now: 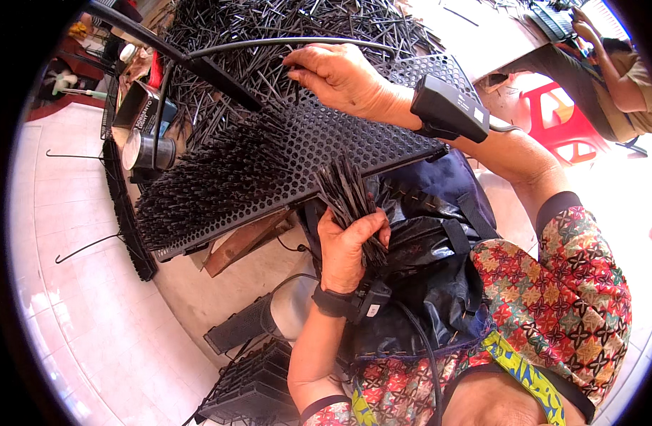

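Observation:
A bundle of thin black strips [346,188] is gripped in my left hand [347,245], thumb laid across it, below the near edge of a black perforated board [340,138]. Black strips stand upright in the board's holes as a dense bristle patch [212,181] on its left part. My right hand [337,74] is over the board's far side, fingertips pinched together. A short dark strip seems to show under those fingertips, partly hidden. Bare holes show on the board's middle and right. Both wrists carry black strapped devices.
A large heap of loose black strips [226,35] lies behind the board. A black metal bar [177,57] slants over the left side. A metal can [148,150] stands at the left. Black material [418,255] covers my lap. A red plastic chair [560,121] and another person [628,85] are at right.

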Demonstrator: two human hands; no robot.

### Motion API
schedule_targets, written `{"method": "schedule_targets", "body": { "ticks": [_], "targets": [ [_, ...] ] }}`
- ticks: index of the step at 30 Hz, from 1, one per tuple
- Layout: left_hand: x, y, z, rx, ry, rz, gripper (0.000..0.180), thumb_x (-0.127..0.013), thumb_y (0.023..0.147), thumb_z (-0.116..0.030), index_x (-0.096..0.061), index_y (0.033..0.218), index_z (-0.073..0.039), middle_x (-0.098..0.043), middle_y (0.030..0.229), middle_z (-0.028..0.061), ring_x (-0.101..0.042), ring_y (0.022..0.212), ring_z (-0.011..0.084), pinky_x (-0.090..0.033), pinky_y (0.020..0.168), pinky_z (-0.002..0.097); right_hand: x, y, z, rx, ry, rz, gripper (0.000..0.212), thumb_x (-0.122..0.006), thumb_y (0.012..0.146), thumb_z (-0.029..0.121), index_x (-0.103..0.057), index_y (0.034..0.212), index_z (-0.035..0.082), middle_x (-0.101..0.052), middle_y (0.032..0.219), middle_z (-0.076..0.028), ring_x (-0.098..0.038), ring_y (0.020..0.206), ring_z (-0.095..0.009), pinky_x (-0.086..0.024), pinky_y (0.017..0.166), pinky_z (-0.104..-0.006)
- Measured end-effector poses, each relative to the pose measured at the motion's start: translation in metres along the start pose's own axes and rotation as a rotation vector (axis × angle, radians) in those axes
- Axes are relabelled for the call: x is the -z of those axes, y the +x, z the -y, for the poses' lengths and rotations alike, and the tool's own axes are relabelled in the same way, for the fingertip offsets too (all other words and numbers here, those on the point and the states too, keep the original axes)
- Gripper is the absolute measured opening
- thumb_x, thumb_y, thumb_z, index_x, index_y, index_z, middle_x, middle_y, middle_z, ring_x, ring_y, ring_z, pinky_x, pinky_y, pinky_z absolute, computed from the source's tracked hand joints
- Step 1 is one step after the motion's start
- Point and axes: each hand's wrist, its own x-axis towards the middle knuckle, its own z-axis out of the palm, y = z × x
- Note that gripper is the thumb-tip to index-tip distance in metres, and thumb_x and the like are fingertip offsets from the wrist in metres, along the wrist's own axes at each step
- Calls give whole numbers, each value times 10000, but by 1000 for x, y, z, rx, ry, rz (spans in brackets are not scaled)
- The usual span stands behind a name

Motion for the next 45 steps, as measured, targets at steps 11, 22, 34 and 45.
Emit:
{"method": "schedule_targets", "body": {
  "ticks": [11, 22, 34, 45],
  "targets": [
    [0, -2, -3, 12, -10, -4, 236, -594, 663, 16, -492, 874, 47, -552, 684, 101, -514, 493, 169, -422, 449, 251, 0, -3, 16, 83, -289, 413, 198, -547, 787, 194, -591, 818, 4, -558, 691, -146, -546, 672, -302, -433, 620, -338],
    [-2, -7, -2, -43, -72, 96, 338, -596, 657, 9, -478, 970, 59, -551, 698, 118, -510, 503, 183, -420, 458, 264, 46, -41, 53, -856, 835, 561, 242, -594, 776, 218, -597, 709, -14, -519, 520, -13, -503, 469, -72, -401, 427, -214],
    [6, -1, 1, -67, -62, 2, 360, -598, 680, 19, -478, 1018, 54, -563, 726, 110, -526, 519, 177, -443, 467, 269, 47, -34, 56, -763, 699, 297, 186, -578, 796, 152, -575, 786, -34, -558, 590, -30, -553, 515, -75, -462, 481, -202],
    [8, -2, 2, -56, -77, 31, 369, -599, 676, 16, -477, 1022, 59, -557, 715, 106, -515, 516, 173, -437, 479, 269, 50, -23, 35, -699, 742, -40, 127, -624, 748, 64, -589, 827, -30, -599, 661, -72, -572, 538, -98, -470, 490, -198]
  ]
}}
